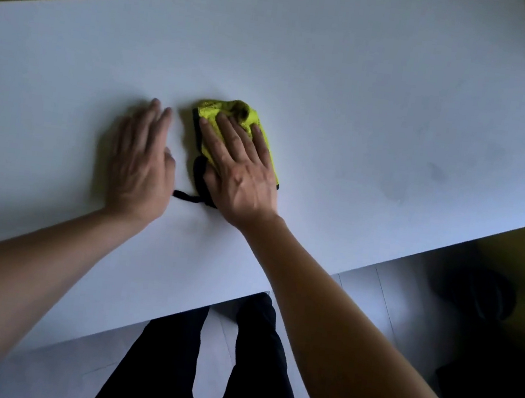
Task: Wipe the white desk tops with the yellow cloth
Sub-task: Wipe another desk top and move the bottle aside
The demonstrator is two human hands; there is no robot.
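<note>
A white desk top (pixel 352 87) fills most of the head view. A bunched yellow cloth (pixel 239 114) with a black edge and a black loop lies near its middle. My right hand (pixel 238 169) presses flat on the cloth with straight, spread fingers, covering most of it. My left hand (pixel 140 162) rests flat on the bare desk just left of the cloth, fingers straight, holding nothing. The black loop trails on the desk between my two hands.
Faint dark smudges (pixel 435 171) mark the desk toward its right end. The near edge of the desk runs diagonally from lower left to right. Below it are my dark trouser legs (pixel 165 369), a pale tiled floor and a dark object (pixel 482 294) at right.
</note>
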